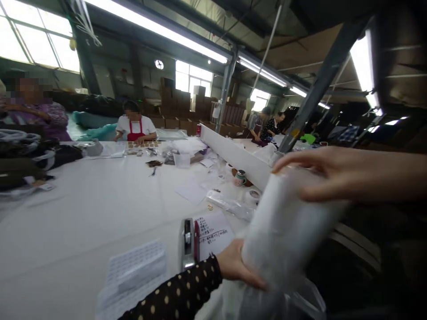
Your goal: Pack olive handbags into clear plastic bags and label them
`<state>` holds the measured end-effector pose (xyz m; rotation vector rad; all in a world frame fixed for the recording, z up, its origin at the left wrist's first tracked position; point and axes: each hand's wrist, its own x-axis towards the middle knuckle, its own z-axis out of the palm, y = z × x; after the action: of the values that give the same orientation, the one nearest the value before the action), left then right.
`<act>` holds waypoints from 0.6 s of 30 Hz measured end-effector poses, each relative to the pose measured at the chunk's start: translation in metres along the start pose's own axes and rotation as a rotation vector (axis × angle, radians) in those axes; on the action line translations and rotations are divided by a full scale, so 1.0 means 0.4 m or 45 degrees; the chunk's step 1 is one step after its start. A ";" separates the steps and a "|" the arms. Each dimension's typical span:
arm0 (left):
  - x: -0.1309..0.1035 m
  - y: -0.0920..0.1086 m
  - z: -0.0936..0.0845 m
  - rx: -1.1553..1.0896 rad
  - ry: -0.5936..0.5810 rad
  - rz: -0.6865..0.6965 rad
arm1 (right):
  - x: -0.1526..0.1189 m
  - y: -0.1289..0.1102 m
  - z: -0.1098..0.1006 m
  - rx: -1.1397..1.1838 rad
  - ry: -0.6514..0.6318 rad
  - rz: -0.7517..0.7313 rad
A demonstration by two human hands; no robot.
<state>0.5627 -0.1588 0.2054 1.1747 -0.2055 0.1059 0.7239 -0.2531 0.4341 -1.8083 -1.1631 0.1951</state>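
Fingers of the right hand [333, 173] pinch the upper end of a white bundle [280, 226], bent over its top with the thumb on the near side; the left hand [233, 264] clasps its lower left edge, thumb across the near face, the other fingers mostly hidden. The bundle, blurred, is held tilted over the table's near right edge, in front of part of the tabletop. Just below is a clear bag [310, 300]; its contents cannot be made out. The dotted sleeve [180, 289] of the left arm crosses in front of a printed sheet [136, 262]. Beyond that wrist a metal tool [187, 244] lies beside a red item [196, 238] and a handwritten sheet [215, 233]. Farther off are gold rings [210, 207], a clear packet [230, 203], a tape roll [254, 195] and a lidded mug [239, 178], its inside hidden by the lid. A white partition [233, 153] runs along behind the mug. Farther along the white table [66, 222] stands a translucent tub [182, 161], contents unclear, near loose plastic and scraps. Dark goods [20, 155] are heaped at the far left. Across, a co-worker in a red apron [136, 126] sits behind rows of small tan pieces [143, 144]; cartons [176, 102] are stacked behind.
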 end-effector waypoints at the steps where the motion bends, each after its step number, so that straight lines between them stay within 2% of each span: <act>1: -0.077 0.017 -0.028 -0.057 0.058 0.008 | 0.050 -0.080 0.076 -0.096 -0.229 0.065; 2: -0.157 0.032 -0.056 -0.115 0.141 0.025 | 0.095 -0.149 0.160 -0.199 -0.487 0.166; 4: -0.321 0.061 -0.117 -0.230 0.333 0.060 | 0.157 -0.245 0.345 -0.140 -0.596 0.224; 6: -0.491 0.093 -0.180 -0.308 0.542 0.095 | 0.171 -0.284 0.544 0.068 -0.480 0.202; 8: -0.662 0.126 -0.242 -0.336 0.765 0.136 | 0.131 -0.277 0.745 0.354 -0.372 0.185; 9: -0.746 0.142 -0.272 -0.344 0.873 0.161 | 0.092 -0.263 0.843 0.492 -0.394 0.208; 11: -0.903 0.167 -0.327 -0.367 1.044 0.217 | -0.020 -0.227 1.029 0.698 -0.660 0.340; 13: -1.038 0.179 -0.373 -0.395 1.128 0.250 | -0.158 -0.203 1.195 0.775 -0.980 0.489; 15: -1.144 0.178 -0.414 -0.391 1.162 0.233 | -0.293 -0.205 1.333 0.820 -1.160 0.508; 16: -1.188 0.173 -0.435 -0.380 1.175 0.206 | -0.350 -0.215 1.391 0.799 -1.195 0.458; 18: -1.261 0.155 -0.479 -0.360 1.219 0.132 | -0.437 -0.241 1.487 0.689 -1.120 0.377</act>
<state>0.0787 0.0543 0.0821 0.7290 0.5494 0.6873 0.2333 -0.0093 0.1283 -1.3921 -1.2257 1.4433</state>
